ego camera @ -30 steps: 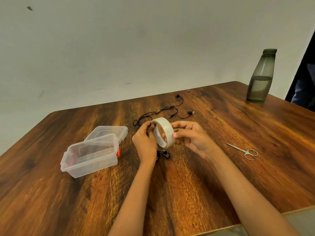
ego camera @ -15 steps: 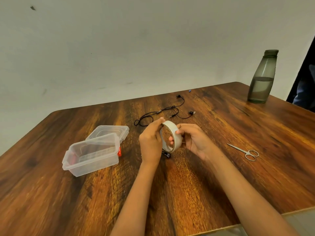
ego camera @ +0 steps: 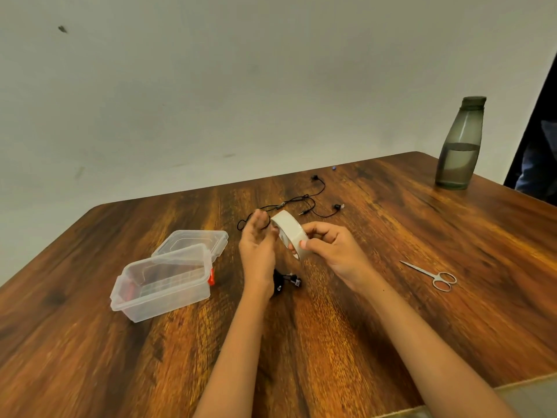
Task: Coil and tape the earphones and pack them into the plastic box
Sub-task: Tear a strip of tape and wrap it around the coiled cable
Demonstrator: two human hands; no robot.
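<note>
I observe from the head view; the plastic box [ego camera: 168, 292] stands open on the desk [ego camera: 361, 327] and serves as my reference point. Its lid [ego camera: 196, 242] lies flat directly behind the box and touching it; a red latch [ego camera: 212, 276] shows on the box's right end.

Right of the box and raised above the desk, the roll of tape [ego camera: 291, 236] is held on edge; the right hand [ego camera: 334, 251] grips it, with the thumb and fingers [ego camera: 304, 244] clamped on the outer band. The left hand [ego camera: 256, 245] stands between the box and the roll; its fingers [ego camera: 259, 220] are extended and close together, reaching the roll's near rim; motion blur prevents me from confirming whether they hold a tape end.

One set of earphones [ego camera: 313, 203] lies uncoiled on the desk, behind and to the right of the box, beyond the roll. A small black bundle [ego camera: 286, 280] rests on the desk just right of the box, partly hidden under the left wrist; I cannot make out its detail. I see nothing packed inside the box.

The scissors [ego camera: 434, 274] lie flat well to the right of the box, past the right forearm; the dark bottle [ego camera: 459, 146] stands upright at the desk's corner farthest from the box, part filled.
</note>
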